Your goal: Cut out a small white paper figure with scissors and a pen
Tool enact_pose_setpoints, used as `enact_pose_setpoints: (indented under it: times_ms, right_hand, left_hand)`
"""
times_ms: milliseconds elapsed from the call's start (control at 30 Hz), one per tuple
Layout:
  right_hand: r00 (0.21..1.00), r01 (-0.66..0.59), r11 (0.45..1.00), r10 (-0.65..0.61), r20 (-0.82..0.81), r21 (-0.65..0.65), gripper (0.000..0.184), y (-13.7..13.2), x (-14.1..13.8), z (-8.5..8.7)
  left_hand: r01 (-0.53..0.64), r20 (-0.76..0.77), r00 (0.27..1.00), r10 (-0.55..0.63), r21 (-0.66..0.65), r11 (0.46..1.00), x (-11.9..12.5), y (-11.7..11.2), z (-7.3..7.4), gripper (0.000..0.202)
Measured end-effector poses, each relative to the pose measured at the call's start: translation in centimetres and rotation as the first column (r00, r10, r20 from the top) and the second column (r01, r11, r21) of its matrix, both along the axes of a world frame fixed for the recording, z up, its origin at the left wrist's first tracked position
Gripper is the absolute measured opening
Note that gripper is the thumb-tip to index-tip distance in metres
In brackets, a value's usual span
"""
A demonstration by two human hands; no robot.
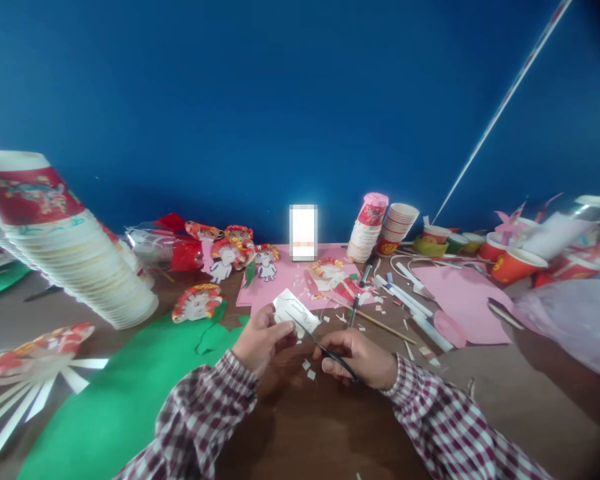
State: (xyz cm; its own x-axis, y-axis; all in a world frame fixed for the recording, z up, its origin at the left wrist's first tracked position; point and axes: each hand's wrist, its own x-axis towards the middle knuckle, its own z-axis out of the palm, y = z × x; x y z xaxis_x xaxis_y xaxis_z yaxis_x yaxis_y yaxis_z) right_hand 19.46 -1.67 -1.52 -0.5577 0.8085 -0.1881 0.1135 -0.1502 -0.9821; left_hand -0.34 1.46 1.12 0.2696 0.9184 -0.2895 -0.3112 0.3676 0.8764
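In the middle of the head view, my left hand point(263, 340) pinches a small piece of white paper point(291, 305) with dark drawn lines on it. My right hand point(356, 353) is closed round the handles of a pair of scissors point(325, 350), whose blades point up and left and lie at the paper. Whether the blades are cutting into it I cannot tell. Small white paper scraps point(309, 370) lie on the brown table beneath both hands.
Left, a tall leaning stack of paper cups point(80, 253) stands by green paper point(115, 393). Pink sheets point(473, 307), markers point(405, 297), a wooden stick point(385, 323) and paper cut-outs point(197, 303) lie around. More cup stacks point(365, 233) stand near the blue wall; a plastic bag point(573, 327) lies right.
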Motion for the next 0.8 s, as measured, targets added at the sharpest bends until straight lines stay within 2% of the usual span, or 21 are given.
enact_pose_setpoints:
  times_ms: [467,800]
  right_hand:
    - [1.000,0.017,1.000,-0.017,-0.001,0.026,0.031,-0.15,-0.22,0.08]
    - [1.000,0.014,0.998,-0.015,0.011,0.065,0.027,-0.23,-0.35,0.75]
  left_hand:
    - [-0.030,0.030,0.999,0.030,-0.024,0.999,0.07,0.12,0.23,0.039]
    - [-0.021,0.032,0.999,0.022,-0.006,1.000,-0.07,0.10,0.06,0.038]
